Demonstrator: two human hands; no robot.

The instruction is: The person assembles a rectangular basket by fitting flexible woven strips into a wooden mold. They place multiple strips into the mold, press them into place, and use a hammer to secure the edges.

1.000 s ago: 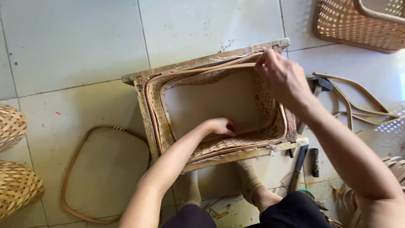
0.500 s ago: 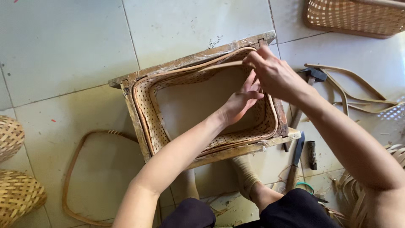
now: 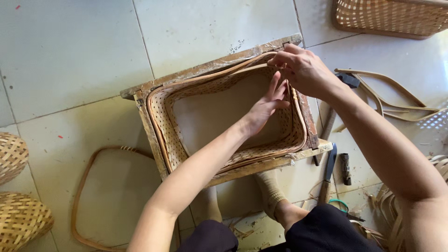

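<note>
A woven bamboo basket (image 3: 172,116) sits inside a rectangular wooden frame (image 3: 205,69) on the tiled floor. A thin bamboo rim strip (image 3: 158,135) runs around the basket's top edge. My right hand (image 3: 303,70) pinches the rim at the far right corner of the basket. My left hand (image 3: 266,105) reaches across the inside, its fingers flat and pressed against the woven wall just below that corner.
A loose bamboo hoop (image 3: 86,186) lies on the floor to the left. Two finished baskets (image 3: 16,196) sit at the left edge, another basket (image 3: 392,18) at the top right. Bent bamboo strips (image 3: 396,102) and tools (image 3: 329,172) lie on the right.
My left hand moved from the basket's near inside wall across to the far right corner, beside my right hand. The view shifted slightly.
</note>
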